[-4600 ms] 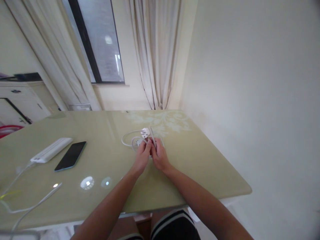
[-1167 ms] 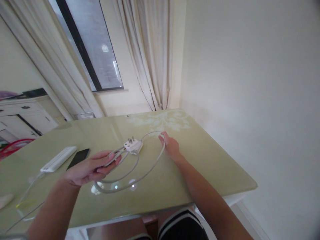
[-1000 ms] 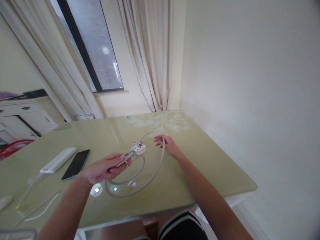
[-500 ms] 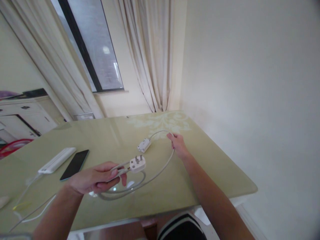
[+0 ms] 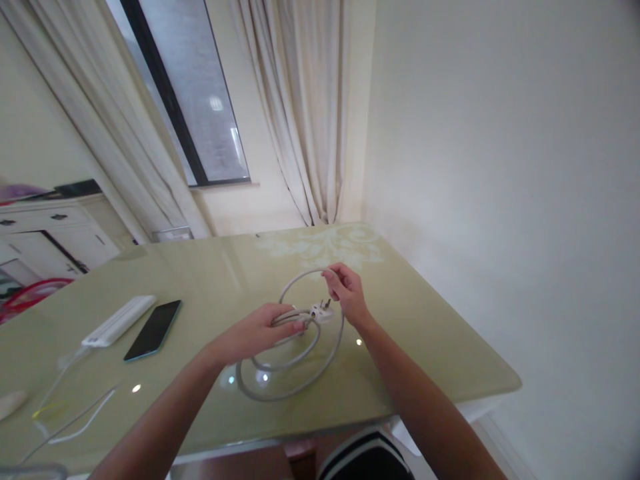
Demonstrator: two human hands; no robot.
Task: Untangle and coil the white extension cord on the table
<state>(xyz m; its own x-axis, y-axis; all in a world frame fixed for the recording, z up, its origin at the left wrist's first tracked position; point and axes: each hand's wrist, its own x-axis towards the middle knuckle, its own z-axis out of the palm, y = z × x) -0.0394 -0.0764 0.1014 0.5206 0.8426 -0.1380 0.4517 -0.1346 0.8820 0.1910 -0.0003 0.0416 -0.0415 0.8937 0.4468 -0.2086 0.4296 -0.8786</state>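
My left hand [image 5: 265, 331] is closed around several loops of a grey power cord [image 5: 287, 397] above the table. Just past its fingertips is the cord's white plug [image 5: 323, 313], its metal pins pointing up and away. My right hand [image 5: 345, 290] pinches the same cord between thumb and fingers, to the right of the plug. From there one wide loop bends back to the left hand and another hangs below toward the near edge. The small white block at the cord's other end is hidden from view.
On the glossy green table [image 5: 430, 353], a white power strip [image 5: 120, 321] and a dark phone [image 5: 153, 330] lie to the left. A thin white cable [image 5: 75, 437] curls near the front left. A wall [image 5: 500, 167] borders the right side.
My left hand has moved right with the plug and cord, close to my right hand. The cord is gathered into more loops. The white block on the table has gone out of sight.
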